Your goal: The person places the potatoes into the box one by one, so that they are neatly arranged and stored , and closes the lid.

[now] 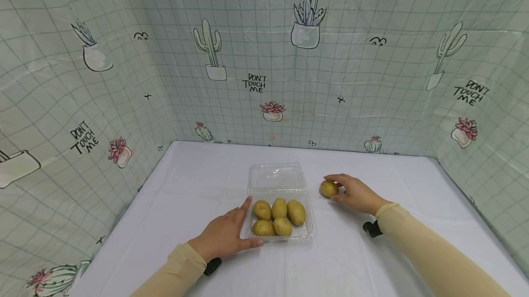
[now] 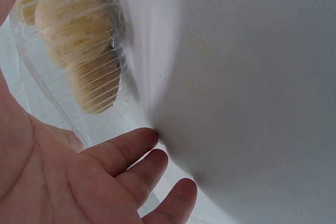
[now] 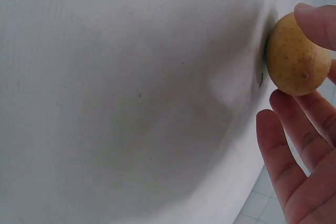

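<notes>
A clear plastic clamshell box (image 1: 311,232) stands in the middle of the table, its lid (image 1: 277,175) folded back away from me. Several yellow potatoes (image 1: 278,209) lie in its base. At the box's left side is my left hand (image 1: 223,232), thumb and index finger spread along the near-left corner. In the left wrist view its other fingers (image 2: 139,174) are extended close to the cloth. To the right of the box, my right hand (image 1: 357,194) holds a single potato (image 1: 328,188) between thumb and fingers. That potato (image 3: 296,59) appears at the cloth's surface in the right wrist view.
A white cloth (image 1: 198,177) covers the table. Grid-patterned curtains (image 1: 256,40) with cactus drawings rise behind it and along both sides. Dark straps with small devices (image 1: 372,229) sit at both wrists.
</notes>
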